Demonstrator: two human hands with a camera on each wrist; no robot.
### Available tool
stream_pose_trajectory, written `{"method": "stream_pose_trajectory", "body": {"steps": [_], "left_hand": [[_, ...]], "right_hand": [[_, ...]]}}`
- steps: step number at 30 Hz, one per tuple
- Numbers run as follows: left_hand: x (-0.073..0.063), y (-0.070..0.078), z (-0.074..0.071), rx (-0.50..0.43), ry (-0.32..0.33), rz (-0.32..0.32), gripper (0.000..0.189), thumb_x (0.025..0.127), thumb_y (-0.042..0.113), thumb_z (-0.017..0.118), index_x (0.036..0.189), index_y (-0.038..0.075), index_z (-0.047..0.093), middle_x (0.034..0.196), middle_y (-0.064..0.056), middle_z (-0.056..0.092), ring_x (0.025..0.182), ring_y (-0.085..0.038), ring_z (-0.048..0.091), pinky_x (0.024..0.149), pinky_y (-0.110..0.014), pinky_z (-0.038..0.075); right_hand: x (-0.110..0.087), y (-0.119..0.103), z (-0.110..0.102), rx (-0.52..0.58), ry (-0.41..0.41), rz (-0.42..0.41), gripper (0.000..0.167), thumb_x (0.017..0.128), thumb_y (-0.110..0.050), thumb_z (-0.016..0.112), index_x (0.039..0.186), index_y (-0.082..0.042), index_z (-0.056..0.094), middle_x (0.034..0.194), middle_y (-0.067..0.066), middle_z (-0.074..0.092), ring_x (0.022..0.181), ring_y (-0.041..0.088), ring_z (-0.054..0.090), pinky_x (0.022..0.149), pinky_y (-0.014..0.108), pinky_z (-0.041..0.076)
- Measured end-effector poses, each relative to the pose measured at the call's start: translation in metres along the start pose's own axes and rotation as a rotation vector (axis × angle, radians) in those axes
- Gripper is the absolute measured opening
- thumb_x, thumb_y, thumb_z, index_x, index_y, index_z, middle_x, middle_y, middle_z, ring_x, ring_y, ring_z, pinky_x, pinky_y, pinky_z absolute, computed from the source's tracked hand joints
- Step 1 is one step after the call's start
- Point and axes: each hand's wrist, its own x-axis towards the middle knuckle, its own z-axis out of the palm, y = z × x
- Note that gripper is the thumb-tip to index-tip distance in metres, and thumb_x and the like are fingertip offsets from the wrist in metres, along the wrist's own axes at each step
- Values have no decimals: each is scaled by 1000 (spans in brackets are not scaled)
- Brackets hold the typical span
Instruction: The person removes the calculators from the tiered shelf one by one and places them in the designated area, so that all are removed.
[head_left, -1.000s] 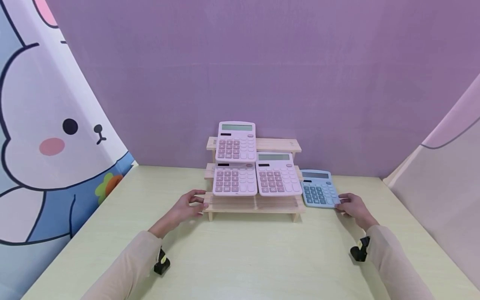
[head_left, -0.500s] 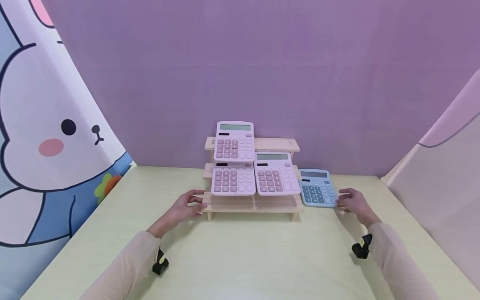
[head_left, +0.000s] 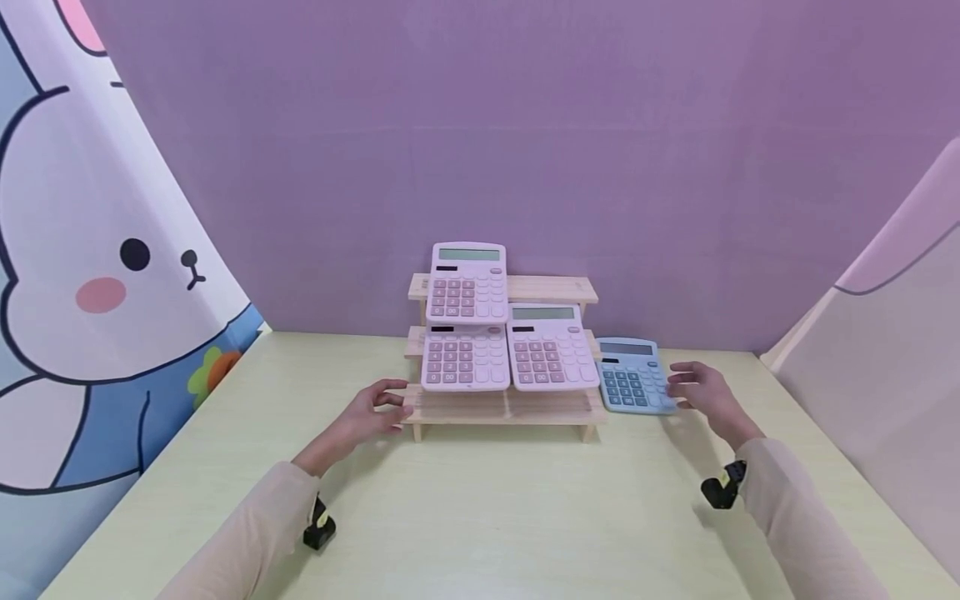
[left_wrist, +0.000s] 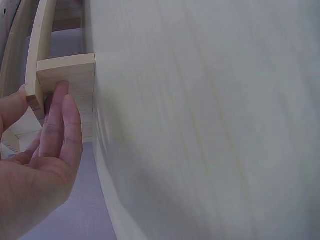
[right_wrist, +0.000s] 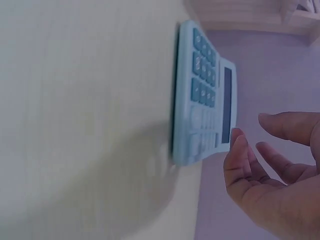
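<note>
A three-tier wooden stand (head_left: 506,408) carries pink calculators: one (head_left: 468,287) on the top tier, and two on the middle tier, the left one (head_left: 465,360) and the right one (head_left: 553,354). At the stand's lower left end my left hand (head_left: 372,412) grips the bottom board (left_wrist: 42,45), thumb on one face and fingers on the other. A blue calculator (head_left: 634,383) lies on the table right of the stand. My right hand (head_left: 708,398) hovers by its right edge, fingers loosely bent and holding nothing. The right wrist view shows a gap between that hand and the calculator (right_wrist: 205,95).
The pale table (head_left: 510,508) runs up to a purple backdrop (head_left: 525,150). Cartoon-printed cloth (head_left: 97,217) hangs at the left, a pale cloth (head_left: 892,375) at the right. Each wrist wears a small black camera, the left one (head_left: 319,525) and the right one (head_left: 723,486).
My right hand has let go of the blue calculator's right edge and risen slightly. My left hand stays at the stand. The whole head view has shifted slightly.
</note>
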Motion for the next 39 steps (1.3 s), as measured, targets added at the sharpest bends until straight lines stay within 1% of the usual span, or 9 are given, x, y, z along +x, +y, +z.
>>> {"method": "stream_pose_trajectory", "body": {"steps": [6,9,11,17,21,29,31,35,39], "left_hand": [[0,-1,0,-5,-2,6,56,88,11,59,135,-3,33,116,-26,52,86,-15,60,79,-38,57],[0,-1,0,-6,0,6,55,88,12,60,135,-2,34,116,-25,52,86,-15,60,79,-38,57],[0,-1,0,-7,0,8,55,88,11,60,135,-1,34,116,-25,53,86,-15,60,79,-38,57],[1,-2,-1,-9,-2,15,55,88,10,60,135,-2,34,116,-26,53,86,-15,60,78,-38,57],[1,-3,-1,-4,-2,14,56,88,11,60,135,-2,33,115,-26,53,85,-15,60,78,-37,57],[0,-1,0,-4,3,2,56,88,11,60,135,-2,33,116,-25,53,84,-14,60,78,-38,57],[-1,-1,0,-5,3,0,56,88,11,60,135,-1,33,117,-25,53,85,-14,60,78,-38,57],[-1,0,0,-5,2,1,56,88,12,60,136,-1,33,117,-25,52,85,-14,60,78,-38,57],[0,-1,0,-3,2,5,56,88,12,60,135,-1,33,117,-25,52,85,-14,60,78,-38,57]], "right_hand": [[-1,-12,3,15,6,-59,52,88,-7,51,132,13,32,126,35,42,82,-1,52,75,26,55],[-3,-20,6,16,0,-96,50,88,-6,51,131,13,33,126,35,43,83,0,52,76,28,55],[-4,-25,8,11,-7,-112,50,89,-6,51,131,12,33,126,33,43,87,4,53,77,30,55],[-6,-43,15,10,-26,-133,47,89,-7,51,131,9,35,126,31,44,100,27,55,85,41,54],[-7,-55,20,28,-35,-144,44,89,-5,51,130,7,38,123,27,47,100,27,54,88,44,52],[-5,-82,25,55,-69,-153,45,89,-3,48,132,3,37,123,24,48,97,24,56,85,34,54],[-4,-88,27,65,-69,-169,44,89,-2,48,131,4,38,121,24,49,97,27,56,82,32,54],[-3,-101,32,98,-72,-190,44,88,-2,50,129,7,39,121,26,48,96,25,57,79,27,55],[0,-110,40,136,-84,-200,46,87,0,53,129,8,38,123,28,47,101,31,56,76,24,55]]}}
